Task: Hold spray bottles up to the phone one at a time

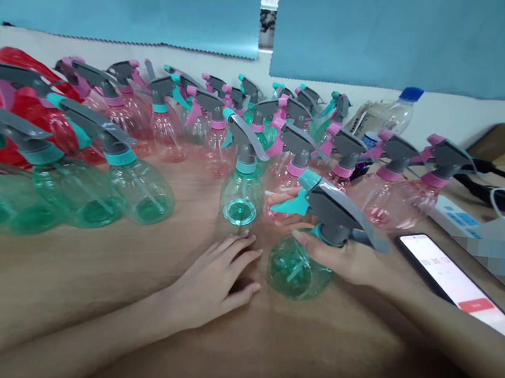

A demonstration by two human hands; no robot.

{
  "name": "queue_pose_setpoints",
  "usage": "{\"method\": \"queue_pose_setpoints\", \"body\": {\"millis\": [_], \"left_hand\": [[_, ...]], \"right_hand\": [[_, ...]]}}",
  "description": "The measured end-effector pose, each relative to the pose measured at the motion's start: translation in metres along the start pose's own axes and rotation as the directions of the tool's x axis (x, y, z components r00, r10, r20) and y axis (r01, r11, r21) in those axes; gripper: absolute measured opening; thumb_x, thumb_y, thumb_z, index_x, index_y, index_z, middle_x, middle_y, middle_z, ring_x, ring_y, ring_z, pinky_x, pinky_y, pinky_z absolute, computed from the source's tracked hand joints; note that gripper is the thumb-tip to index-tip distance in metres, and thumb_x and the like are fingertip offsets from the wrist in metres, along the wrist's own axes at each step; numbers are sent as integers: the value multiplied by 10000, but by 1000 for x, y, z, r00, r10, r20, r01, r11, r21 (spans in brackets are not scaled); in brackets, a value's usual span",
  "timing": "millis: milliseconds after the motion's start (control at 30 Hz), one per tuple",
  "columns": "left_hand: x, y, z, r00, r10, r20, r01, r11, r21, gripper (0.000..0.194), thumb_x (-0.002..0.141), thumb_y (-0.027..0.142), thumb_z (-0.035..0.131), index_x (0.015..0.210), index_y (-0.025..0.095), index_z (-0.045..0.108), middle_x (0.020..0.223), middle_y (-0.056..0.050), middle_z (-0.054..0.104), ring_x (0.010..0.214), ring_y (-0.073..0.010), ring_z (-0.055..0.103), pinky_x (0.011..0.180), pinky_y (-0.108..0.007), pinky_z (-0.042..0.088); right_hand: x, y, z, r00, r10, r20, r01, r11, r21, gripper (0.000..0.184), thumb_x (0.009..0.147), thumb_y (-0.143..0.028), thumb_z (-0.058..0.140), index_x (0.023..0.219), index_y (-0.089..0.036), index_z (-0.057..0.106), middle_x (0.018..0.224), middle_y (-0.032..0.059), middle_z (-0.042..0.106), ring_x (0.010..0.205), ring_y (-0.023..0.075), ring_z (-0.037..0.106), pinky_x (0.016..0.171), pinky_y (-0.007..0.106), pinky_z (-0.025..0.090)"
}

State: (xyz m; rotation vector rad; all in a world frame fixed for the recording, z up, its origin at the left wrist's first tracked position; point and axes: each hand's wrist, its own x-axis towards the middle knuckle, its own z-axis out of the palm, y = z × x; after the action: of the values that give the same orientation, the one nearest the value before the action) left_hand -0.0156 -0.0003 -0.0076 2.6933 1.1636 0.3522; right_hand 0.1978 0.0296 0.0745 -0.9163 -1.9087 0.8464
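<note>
Bottle [291, 274], green, right of frame centre: neck grasped by right hand [348, 260]. Left hand [219, 273]: unladen, fingers spread, on table [158, 263], lower centre. Step, apparently: handling bottle; next move likely calls for steady neck hold.

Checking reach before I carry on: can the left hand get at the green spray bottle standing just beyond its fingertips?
Likely yes: the left hand appears to hold nothing, and nothing visible stands between it and the standing bottle. The right hand, gripping another green bottle, is off to the side.

Workrm (or office), blue blinds [399, 36], spray btls [242, 191], pwr strip [457, 218]
</note>
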Motion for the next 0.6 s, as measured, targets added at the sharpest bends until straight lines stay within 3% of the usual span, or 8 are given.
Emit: {"method": "queue_pose_setpoints", "body": {"millis": [267, 600], "left_hand": [[0, 1, -1, 1000, 2, -12, -3, 1000, -10, 459, 919, 387, 533, 1306, 144, 482, 1392, -122, 454, 1323, -270, 361, 1079, -446, 330], [0, 0, 0, 1000, 3, -13, -3, 1000, -10, 460, 921, 395, 528, 1305, 145, 482, 1394, -127, 453, 1324, -276, 361, 1071, -460, 339]], "right_hand": [[-4, 5, 0, 999, -11, 37, 9, 999, 47, 407, 728, -159, 512, 1101, -299, 594, 905, 9, 713, 940, 208, 682, 754, 323, 601], [-3, 5, 0, 997, 7, 81, -15, 995, 97, 396, 716, -141, 489, 1058, -296, 615, 872, 3, 716, 904, 207, 689, 796, 343, 586]]}}
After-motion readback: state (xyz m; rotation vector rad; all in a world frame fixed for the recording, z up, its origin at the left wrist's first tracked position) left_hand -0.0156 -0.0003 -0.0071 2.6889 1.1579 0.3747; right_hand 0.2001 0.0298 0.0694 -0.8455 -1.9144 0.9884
